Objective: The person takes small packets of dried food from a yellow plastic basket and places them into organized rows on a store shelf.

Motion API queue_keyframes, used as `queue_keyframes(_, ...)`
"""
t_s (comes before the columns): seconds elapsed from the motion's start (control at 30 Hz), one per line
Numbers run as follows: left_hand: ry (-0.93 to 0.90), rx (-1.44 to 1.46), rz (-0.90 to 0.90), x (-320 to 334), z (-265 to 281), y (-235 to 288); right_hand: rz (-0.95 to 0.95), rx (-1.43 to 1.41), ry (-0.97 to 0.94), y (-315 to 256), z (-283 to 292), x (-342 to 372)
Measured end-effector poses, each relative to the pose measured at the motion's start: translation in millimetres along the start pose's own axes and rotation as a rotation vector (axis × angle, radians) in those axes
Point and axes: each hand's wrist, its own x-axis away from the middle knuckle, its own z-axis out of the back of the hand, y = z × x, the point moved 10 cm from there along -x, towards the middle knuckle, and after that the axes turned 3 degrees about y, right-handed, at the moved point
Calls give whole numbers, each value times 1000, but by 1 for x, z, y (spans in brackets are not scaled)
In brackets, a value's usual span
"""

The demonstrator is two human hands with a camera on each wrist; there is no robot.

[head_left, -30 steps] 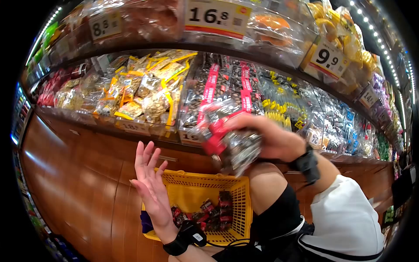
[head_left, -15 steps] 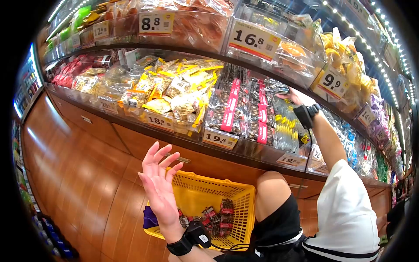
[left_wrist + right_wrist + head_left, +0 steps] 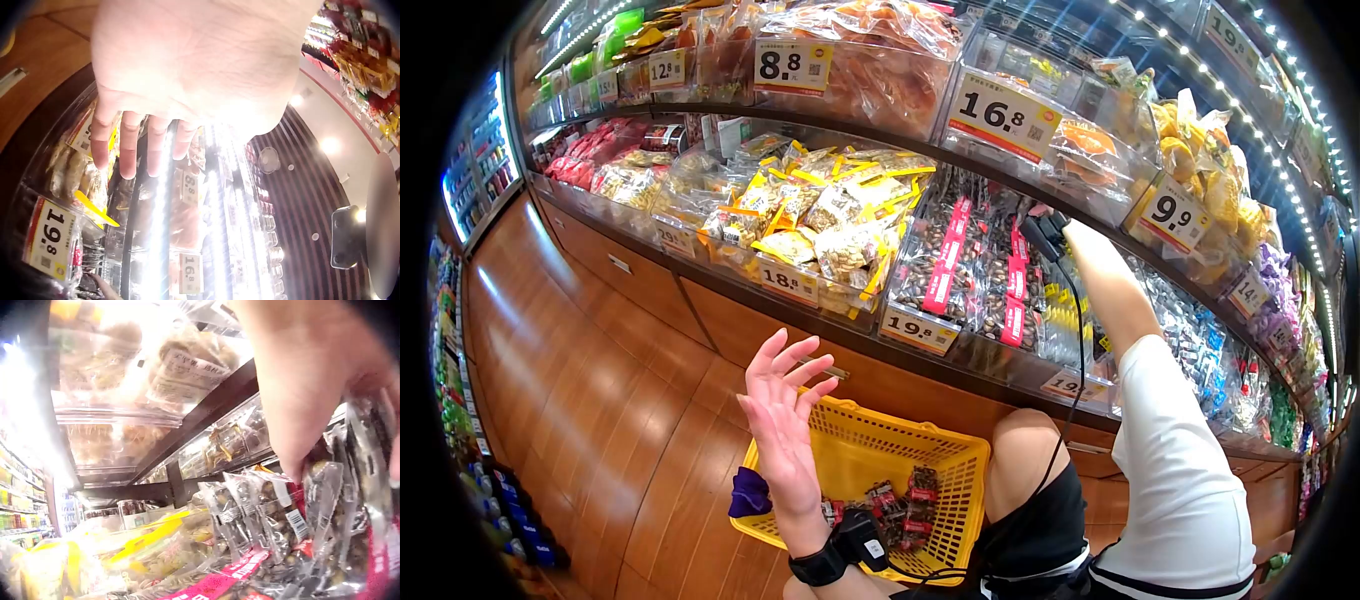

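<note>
My right hand (image 3: 312,369) reaches into the lower shelf bin, mostly hidden under the upper shelf in the head view. In the right wrist view its thumb and fingers straddle a clear packet (image 3: 369,456) of dark, round pieces and grip it. More such packets (image 3: 945,250) with red labels stand in rows around it. My left hand (image 3: 785,430) is raised, palm up, fingers spread and holding nothing. Below it sits a yellow basket (image 3: 960,500) with several small dark-and-red packets (image 3: 888,510) inside, partly hidden by the left wrist.
An upper shelf with price cards (image 3: 1005,112) overhangs the lower bins. Yellow-edged snack bags (image 3: 840,215) fill the bin to the left, and yellow-labelled packets (image 3: 1060,310) lie to the right. A bent knee (image 3: 1028,460) is beside the basket. A black cable (image 3: 1080,350) hangs from the right wrist.
My right hand carried a red-labelled packet from above the basket into the shelf, then shifted left and deeper to the red-labelled rows. The left hand stays raised; the head view has swung.
</note>
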Motion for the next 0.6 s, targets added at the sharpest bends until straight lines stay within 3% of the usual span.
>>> queue_keyframes(0.6,8,-29,27,-7,3,-10,52,163,-83,25,10,20)
